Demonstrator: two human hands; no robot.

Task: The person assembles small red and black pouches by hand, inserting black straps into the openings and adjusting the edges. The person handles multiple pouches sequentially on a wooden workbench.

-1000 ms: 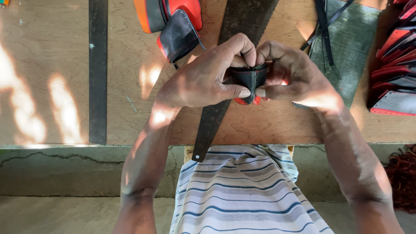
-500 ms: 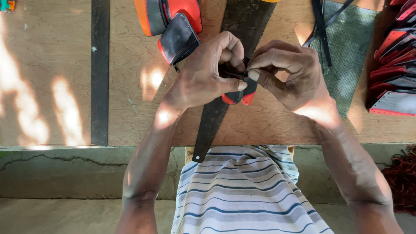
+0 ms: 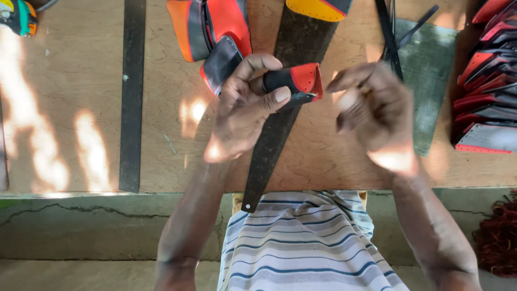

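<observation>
My left hand (image 3: pixel 245 105) grips a small folded piece of black and red leather-like material (image 3: pixel 299 81), thumb pressed along its black side. It is held above a long dark saw blade (image 3: pixel 280 124) that lies on the wooden board. My right hand (image 3: pixel 374 110) hovers just to the right of the piece, fingers curled and blurred, holding nothing that I can see. A stack of orange, red and black cut pieces (image 3: pixel 212 32) lies just beyond my left hand.
A flat black metal bar (image 3: pixel 132 97) lies lengthwise at the left. Several red and black cut pieces (image 3: pixel 487 86) are stacked at the right edge, next to a dark green mat (image 3: pixel 428 81). A yellow-soled piece (image 3: pixel 318 8) is at the top.
Both hands were pinching the black and red piece together. Now my right hand has let go and pulled off to the right, and my left hand holds the piece alone, turned sideways.
</observation>
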